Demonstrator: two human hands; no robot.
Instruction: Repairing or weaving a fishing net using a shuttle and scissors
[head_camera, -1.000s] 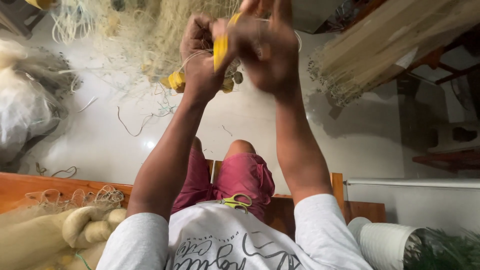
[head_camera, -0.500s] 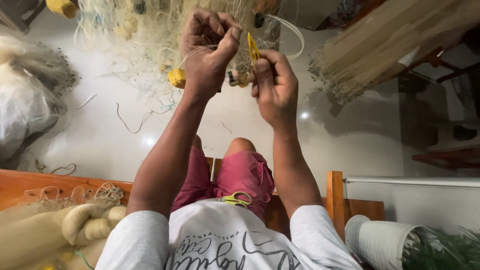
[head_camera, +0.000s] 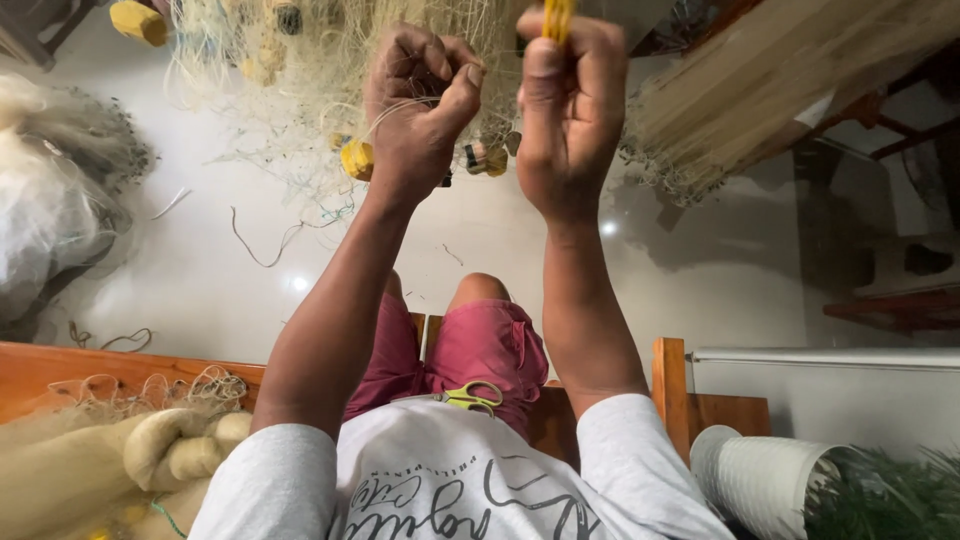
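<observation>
Clearly the work is knotting on the pale fishing net (head_camera: 330, 60), which hangs in front of the person at the top of the view, above the knees. The left hand (head_camera: 415, 105) is closed in a pinch, its fingers (head_camera: 462, 88) clamped on a strand of the net's cord; the right hand (head_camera: 565, 110), just beside it, is fisted around a yellow netting needle (head_camera: 557, 15) whose tip pokes out above the knuckles. To do this well, I judge the left pinch should keep the mesh taut and fixed while the right draws the twine straight and snug, with no slack near the knot. Counted: two hands, one needle, one pair of yellow-handled scissors (head_camera: 470, 397) lying on the lap well below the net, at least four yellow floats on the net, one of them (head_camera: 357, 159) just under the left hand, and one white ribbed pot (head_camera: 750, 480) far below and right of the net.
</observation>
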